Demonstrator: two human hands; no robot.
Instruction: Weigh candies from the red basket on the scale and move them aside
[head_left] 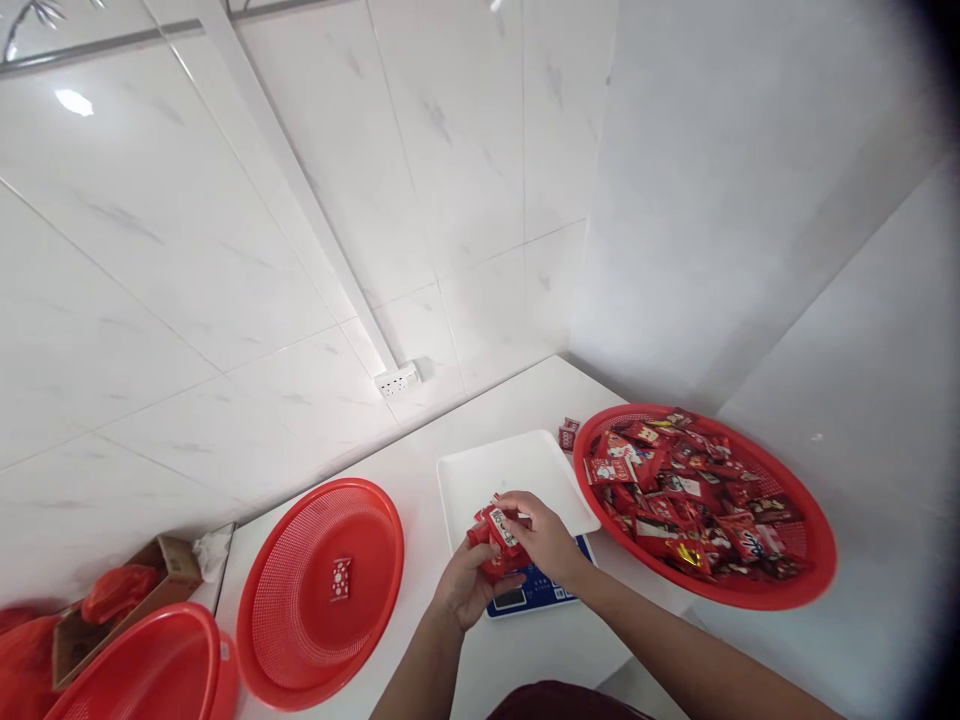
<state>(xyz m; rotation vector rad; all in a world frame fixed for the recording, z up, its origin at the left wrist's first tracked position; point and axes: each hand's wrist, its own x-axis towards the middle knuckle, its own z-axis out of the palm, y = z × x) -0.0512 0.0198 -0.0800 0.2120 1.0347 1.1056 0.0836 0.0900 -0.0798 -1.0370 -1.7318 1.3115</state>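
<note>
Both my hands meet over the front edge of a white scale tray (487, 465). My left hand (466, 582) is closed round several red candy packets (496, 535), palm side up. From above, my right hand (546, 535) pinches one of these red packets; its print is too small to read. Beneath my hands shows the scale's blue panel (544, 592) with a small display, partly covered by my fingers. To the right, a red plastic basket (821, 545) holds a heap of mostly red wrapped packets (690, 490).
Left of the scale stands another red basket (259, 600) with one red packet (340, 578) in it. Beyond it are a further red basket (150, 670) and a cardboard box (176, 572) with red plastic inside. A dark red packet (568, 433) lies behind the scale. A power socket (397, 379) sits low on the wall.
</note>
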